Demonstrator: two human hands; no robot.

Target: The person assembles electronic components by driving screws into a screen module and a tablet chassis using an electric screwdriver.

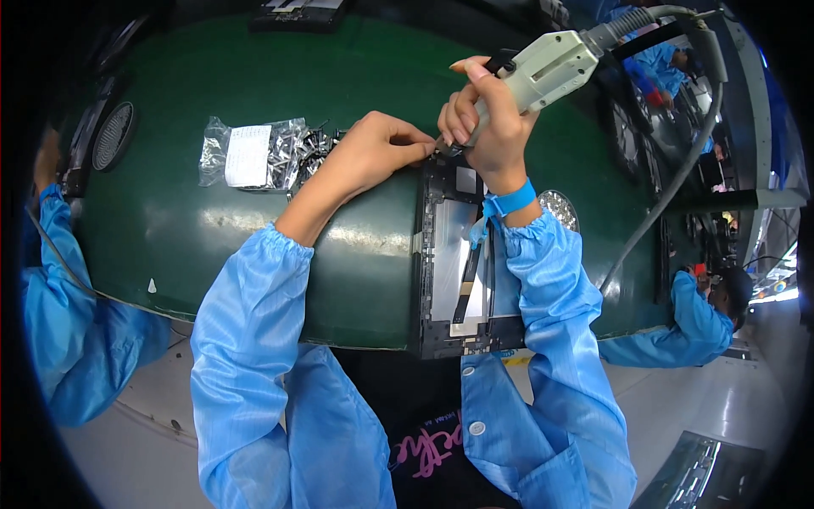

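A pale grey corded electric screwdriver (551,72) is gripped in my right hand (496,123), its cable running off toward the upper right. Its working end points down and left at the far edge of a black-framed flat device panel (430,280). At that same far corner my left hand (373,153) has thumb and fingers pinched together beside the tool's tip; whatever they pinch is too small to make out. Inside the panel lie silvery plates and a dark flat strip (467,284). My right forearm covers part of its right side.
A clear bag (248,157) with a white label and loose small metal parts (314,153) lies left on the green table (170,246). Behind my right wrist, wearing a blue strap (511,200), sits a round dish (558,208) of small parts. People in blue work at both sides.
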